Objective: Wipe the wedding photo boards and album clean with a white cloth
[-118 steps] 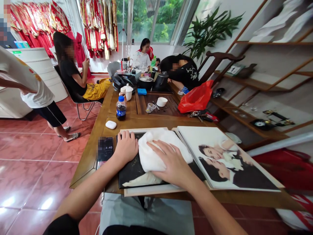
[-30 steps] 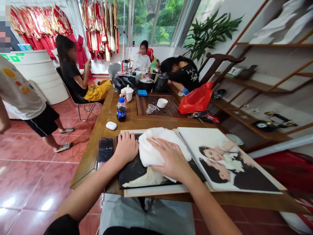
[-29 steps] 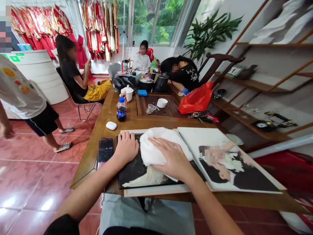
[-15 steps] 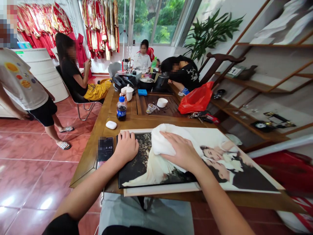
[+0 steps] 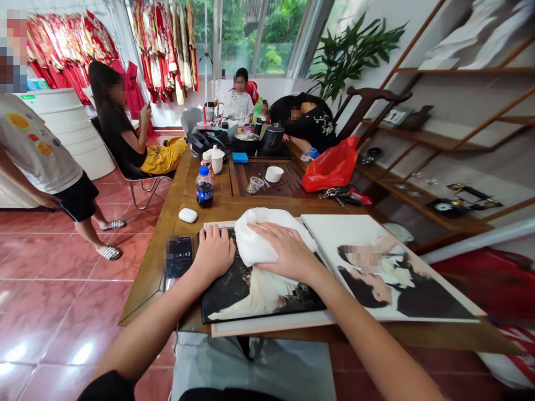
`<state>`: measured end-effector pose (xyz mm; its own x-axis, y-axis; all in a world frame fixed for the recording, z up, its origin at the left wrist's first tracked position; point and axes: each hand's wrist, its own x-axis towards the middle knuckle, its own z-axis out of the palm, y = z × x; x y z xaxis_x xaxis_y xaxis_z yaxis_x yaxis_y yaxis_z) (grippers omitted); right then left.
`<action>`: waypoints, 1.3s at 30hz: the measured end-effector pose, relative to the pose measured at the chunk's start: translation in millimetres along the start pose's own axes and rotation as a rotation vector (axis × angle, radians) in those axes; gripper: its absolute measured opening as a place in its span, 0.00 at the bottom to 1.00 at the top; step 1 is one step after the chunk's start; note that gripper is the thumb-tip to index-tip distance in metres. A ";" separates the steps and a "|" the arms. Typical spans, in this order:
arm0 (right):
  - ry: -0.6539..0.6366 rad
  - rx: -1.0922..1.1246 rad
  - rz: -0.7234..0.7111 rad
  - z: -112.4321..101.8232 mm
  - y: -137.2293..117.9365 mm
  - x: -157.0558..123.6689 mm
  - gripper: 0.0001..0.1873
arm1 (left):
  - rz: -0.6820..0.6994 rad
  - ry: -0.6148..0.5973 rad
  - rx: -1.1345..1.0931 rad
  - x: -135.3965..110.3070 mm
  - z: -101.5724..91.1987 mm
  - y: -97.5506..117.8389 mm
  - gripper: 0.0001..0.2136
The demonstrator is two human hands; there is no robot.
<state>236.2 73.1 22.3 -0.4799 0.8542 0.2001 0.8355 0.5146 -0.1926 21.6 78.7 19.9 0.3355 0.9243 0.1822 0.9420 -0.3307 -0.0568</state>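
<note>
The right hand [image 5: 288,253] holds a bunched white terry-like cloth [image 5: 253,236], its fingers laid over the top and its thumb at the near side, pressing it onto a glossy black rectangular photo panel [image 5: 229,301] printed with a cream trailing gown. The left hand [image 5: 215,253] is not closed around anything; its fingers lie flat, side by side, on the panel's far left corner.

That panel lies over a pale-edged board [image 5: 267,327] at the near edge of the brown wooden table [image 5: 144,295]. Just beside it, toward the table's near right corner, lies a large white-bordered photo panel [image 5: 334,234] showing a couple.

Left of the panels, near the table's left edge, are a dark smartphone [image 5: 179,262] and, farther up, a small white rounded case [image 5: 188,215]. Beyond the case stands a blue-capped plastic bottle of dark liquid [image 5: 204,192]. Toward the middle sit a clear plastic cup [image 5: 256,185] and a small white bowl [image 5: 273,174]. A crumpled red plastic bag [image 5: 332,167] lies by the right edge, with a bunch of keys [image 5: 334,193] on its near side.
</note>
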 end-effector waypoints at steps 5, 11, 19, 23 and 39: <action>0.036 -0.007 0.057 0.4 22.8 -14.9 0.42 | -0.011 -0.004 -0.009 0.5 -0.2 0.7 0.17; 0.082 -0.038 0.131 -0.8 37.6 -31.6 0.39 | -0.011 0.006 -0.016 0.3 1.9 1.1 0.17; 0.067 -0.038 0.065 5.8 -8.4 -36.6 0.44 | -0.008 0.015 -0.016 0.3 3.1 -0.2 0.17; 0.041 -0.016 0.009 6.6 -31.5 -41.3 0.47 | -0.005 0.019 -0.014 0.5 2.6 -0.7 0.16; 0.197 -0.148 0.094 9.6 -0.7 -77.8 0.43 | -0.007 0.019 -0.005 0.0 3.1 0.0 0.17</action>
<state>270.4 7.1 -2.4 -0.3494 0.8590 0.3742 0.9108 0.4051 -0.0796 21.6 79.3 16.8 0.3283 0.9228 0.2016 0.9444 -0.3248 -0.0508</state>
